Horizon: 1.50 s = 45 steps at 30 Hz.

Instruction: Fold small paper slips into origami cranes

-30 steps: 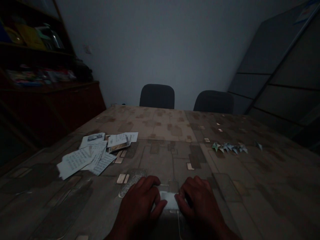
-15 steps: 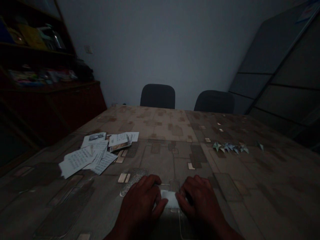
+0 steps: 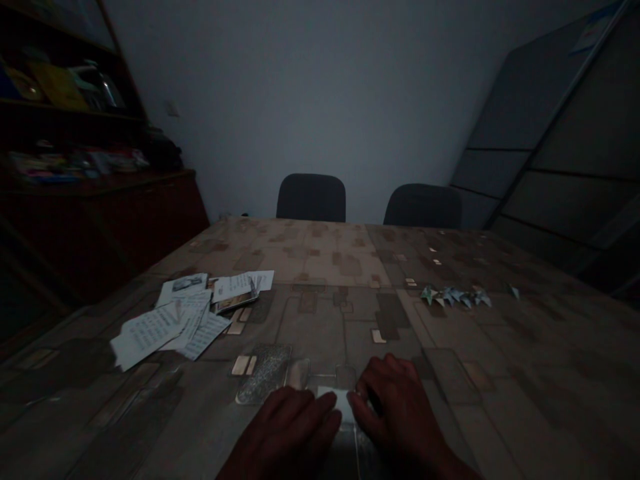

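A small pale piece of paper (image 3: 344,405) lies on the table near its front edge, between my two hands. My left hand (image 3: 293,427) has its fingers held together and bent, the thumb and index tips on the paper's left part. At the paper's right edge, my right hand (image 3: 397,403) is curled, with its thumb and fingers closed on it. Part of the paper is hidden under the fingers.
A loose pile of printed paper sheets (image 3: 155,330) lies on the left of the patterned tablecloth (image 3: 320,320). Several small folded paper shapes (image 3: 453,297) stand in a row at right, with one folded piece (image 3: 514,291) apart. Two dark chairs (image 3: 311,198) stand behind the table.
My left hand has shifted down, and its fingers have moved right over the paper. My right hand stays at the right edge with small finger movement. The view has tilted slightly.
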Each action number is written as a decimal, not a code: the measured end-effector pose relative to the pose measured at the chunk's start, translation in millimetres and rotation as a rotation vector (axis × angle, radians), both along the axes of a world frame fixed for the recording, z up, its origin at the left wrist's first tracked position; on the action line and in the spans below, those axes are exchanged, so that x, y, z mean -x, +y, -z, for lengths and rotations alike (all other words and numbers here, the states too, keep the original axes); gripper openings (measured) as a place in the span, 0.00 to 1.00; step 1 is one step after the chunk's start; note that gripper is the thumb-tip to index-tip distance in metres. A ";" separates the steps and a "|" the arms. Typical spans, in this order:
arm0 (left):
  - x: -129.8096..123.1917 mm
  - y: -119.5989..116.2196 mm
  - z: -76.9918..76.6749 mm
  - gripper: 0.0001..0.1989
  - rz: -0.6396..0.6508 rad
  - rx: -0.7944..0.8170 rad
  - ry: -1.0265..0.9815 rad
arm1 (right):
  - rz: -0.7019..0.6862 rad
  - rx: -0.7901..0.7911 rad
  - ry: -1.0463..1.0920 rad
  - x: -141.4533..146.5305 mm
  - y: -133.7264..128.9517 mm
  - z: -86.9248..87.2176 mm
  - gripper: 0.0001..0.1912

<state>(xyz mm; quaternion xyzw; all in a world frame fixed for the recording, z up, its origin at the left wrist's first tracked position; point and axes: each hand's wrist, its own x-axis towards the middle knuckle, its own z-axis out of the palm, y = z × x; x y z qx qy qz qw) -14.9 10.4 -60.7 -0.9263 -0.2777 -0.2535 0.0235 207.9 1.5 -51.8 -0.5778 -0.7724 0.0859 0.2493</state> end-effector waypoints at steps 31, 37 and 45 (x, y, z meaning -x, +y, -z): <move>-3.6 10.2 43.0 0.14 0.029 -0.112 -0.234 | 0.010 -0.020 0.093 -1.2 0.4 6.8 0.07; -0.5 9.3 32.4 0.09 0.096 -0.222 -0.119 | -0.006 0.008 0.067 -4.3 3.7 10.4 0.08; 1.1 9.2 31.2 0.11 0.091 -0.242 -0.122 | -0.038 0.035 0.062 -3.6 0.9 7.0 0.07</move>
